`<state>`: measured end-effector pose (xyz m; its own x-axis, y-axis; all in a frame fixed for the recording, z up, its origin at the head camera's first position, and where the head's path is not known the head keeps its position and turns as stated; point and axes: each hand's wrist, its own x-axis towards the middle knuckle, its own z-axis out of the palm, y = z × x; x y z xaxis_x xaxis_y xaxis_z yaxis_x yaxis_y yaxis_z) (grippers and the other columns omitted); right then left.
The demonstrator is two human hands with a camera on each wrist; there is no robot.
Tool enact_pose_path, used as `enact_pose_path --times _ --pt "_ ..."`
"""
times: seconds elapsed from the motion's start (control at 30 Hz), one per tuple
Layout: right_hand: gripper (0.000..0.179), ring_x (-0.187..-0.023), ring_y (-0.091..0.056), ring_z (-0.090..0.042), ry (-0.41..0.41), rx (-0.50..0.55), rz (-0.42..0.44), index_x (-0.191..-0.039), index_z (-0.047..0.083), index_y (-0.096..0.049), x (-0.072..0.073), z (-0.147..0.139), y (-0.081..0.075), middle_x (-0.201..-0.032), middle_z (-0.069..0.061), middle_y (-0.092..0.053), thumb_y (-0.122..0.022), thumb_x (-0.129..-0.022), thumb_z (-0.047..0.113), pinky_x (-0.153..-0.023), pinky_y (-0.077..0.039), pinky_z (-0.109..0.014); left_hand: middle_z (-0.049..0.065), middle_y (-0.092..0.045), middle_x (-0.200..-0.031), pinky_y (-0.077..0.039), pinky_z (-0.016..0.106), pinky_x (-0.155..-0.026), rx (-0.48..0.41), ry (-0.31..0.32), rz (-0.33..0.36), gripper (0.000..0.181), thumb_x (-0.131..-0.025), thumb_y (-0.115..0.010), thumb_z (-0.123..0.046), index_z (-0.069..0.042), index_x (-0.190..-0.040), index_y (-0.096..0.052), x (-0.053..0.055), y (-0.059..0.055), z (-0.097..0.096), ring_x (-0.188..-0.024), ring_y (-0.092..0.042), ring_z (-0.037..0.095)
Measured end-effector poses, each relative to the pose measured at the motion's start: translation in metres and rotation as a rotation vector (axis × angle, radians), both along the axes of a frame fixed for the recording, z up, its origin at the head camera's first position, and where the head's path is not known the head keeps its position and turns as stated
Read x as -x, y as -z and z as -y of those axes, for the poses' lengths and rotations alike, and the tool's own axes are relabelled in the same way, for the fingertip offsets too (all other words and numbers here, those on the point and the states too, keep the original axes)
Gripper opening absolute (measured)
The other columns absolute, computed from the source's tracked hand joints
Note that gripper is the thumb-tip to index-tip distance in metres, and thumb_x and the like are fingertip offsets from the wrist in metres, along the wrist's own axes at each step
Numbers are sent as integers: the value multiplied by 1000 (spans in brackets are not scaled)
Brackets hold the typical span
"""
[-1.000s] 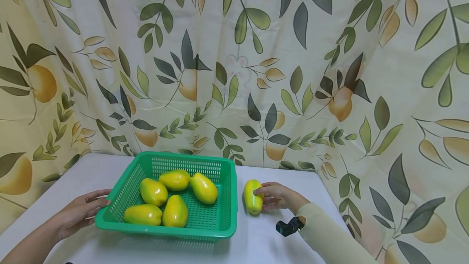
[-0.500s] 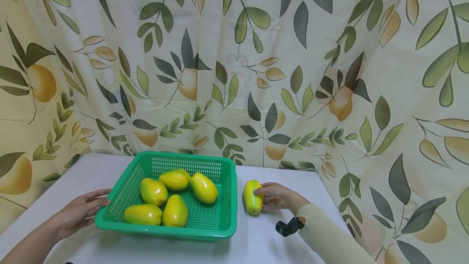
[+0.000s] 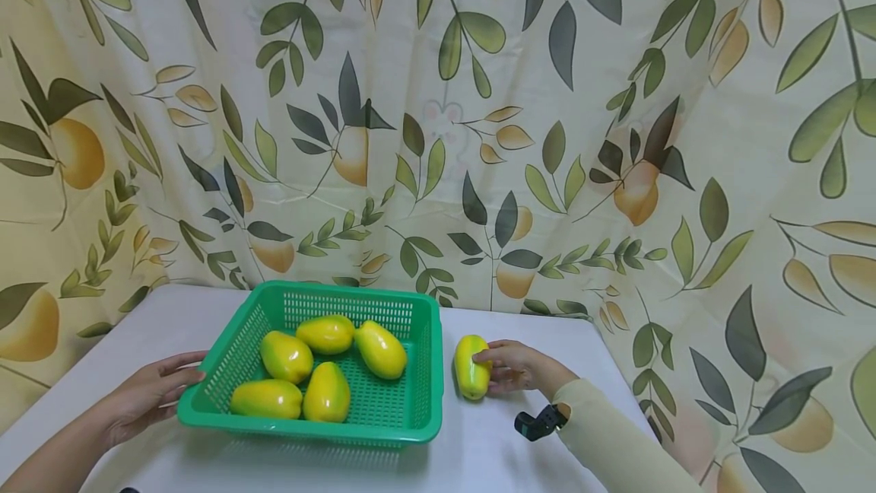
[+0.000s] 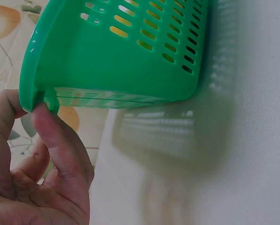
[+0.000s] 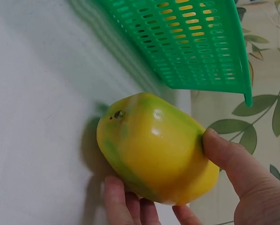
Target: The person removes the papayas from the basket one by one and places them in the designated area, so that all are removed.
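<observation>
A green plastic basket [image 3: 383,432] with slotted walls stands on the white table, holding several glossy yellow-green papayas [image 3: 327,394]. My left hand [image 3: 147,395] is at its left side; in the left wrist view the thumb and fingers [image 4: 60,145] pinch the basket's rim [image 4: 29,70]. To the right of the basket a single papaya [image 3: 472,368] lies on the table. My right hand [image 3: 516,367] grips it from the right, thumb on top and fingers round the lower side, as the right wrist view shows on the papaya [image 5: 154,145]. The fingers' far ends are partly hidden beneath the fruit.
The white-covered table [image 3: 547,329] ends at a hanging curtain [image 3: 438,135] printed with leaves and fruit, close behind the basket. A dark band with a small device [image 3: 541,423] is on the right wrist.
</observation>
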<state>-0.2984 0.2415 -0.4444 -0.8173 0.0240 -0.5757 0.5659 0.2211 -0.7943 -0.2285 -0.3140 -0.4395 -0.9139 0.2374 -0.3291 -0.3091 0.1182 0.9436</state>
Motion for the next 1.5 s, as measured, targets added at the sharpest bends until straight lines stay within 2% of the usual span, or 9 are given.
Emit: enact_pose_path --times 0.4,0.6,0.77,0.9,1.13,1.3,1.5 --pt "69 -93 -54 -35 13 29 1 -126 2 -36 -1 0 1 -109 -22 -48 -75 -72 18 -74 -53 -42 1 -63 -100 -53 36 -72 11 -1 4 70 -90 -55 -24 5 -140 -14 0 1 2 -87 -62 22" --pt "69 -93 -54 -35 11 26 0 -126 2 -36 -1 1 1 -108 -22 -48 -75 -72 18 -74 -52 -43 3 -63 -100 -52 39 -76 16 6 1 71 -90 -54 -25 6 -139 -13 -1 1 1 -90 -62 24" --pt "70 -94 -54 -35 -3 -3 -5 -127 2 -36 0 -2 -2 -109 -22 -49 -76 -72 19 -73 -53 -43 2 -62 -101 -52 39 -75 26 4 -2 72 -90 -54 -26 6 -140 -12 -1 1 1 -90 -61 23" --pt "69 -96 -54 -36 -7 -68 -4 -126 3 -39 2 -5 -6 -113 -22 -49 -76 -71 23 -72 -53 -42 1 -62 -101 -53 36 -73 34 -4 8 71 -90 -54 -26 4 -140 -14 -1 1 2 -89 -61 21" --pt "66 -105 -48 -38 -22 -111 -42 -123 3 -44 8 -8 -28 -122 -24 -44 -75 -71 29 -72 -53 -42 1 -62 -102 -53 37 -73 24 -9 8 71 -90 -54 -25 5 -140 -13 -1 1 2 -90 -62 21" --pt "66 -111 -44 -39 -125 -126 -112 -127 1 -43 12 -6 -50 -125 -23 -43 -71 -76 32 -80 -50 -43 2 -62 -101 -52 39 -75 13 -22 23 72 -90 -55 -25 5 -140 -12 0 1 1 -90 -62 23" --pt "70 -112 -45 -37 -233 -101 -196 -132 1 -36 13 11 -77 -125 -18 -47 -70 -78 31 -89 -44 -45 2 -62 -100 -53 39 -75 0 -24 21 71 -90 -55 -24 5 -140 -14 0 2 1 -89 -62 23"
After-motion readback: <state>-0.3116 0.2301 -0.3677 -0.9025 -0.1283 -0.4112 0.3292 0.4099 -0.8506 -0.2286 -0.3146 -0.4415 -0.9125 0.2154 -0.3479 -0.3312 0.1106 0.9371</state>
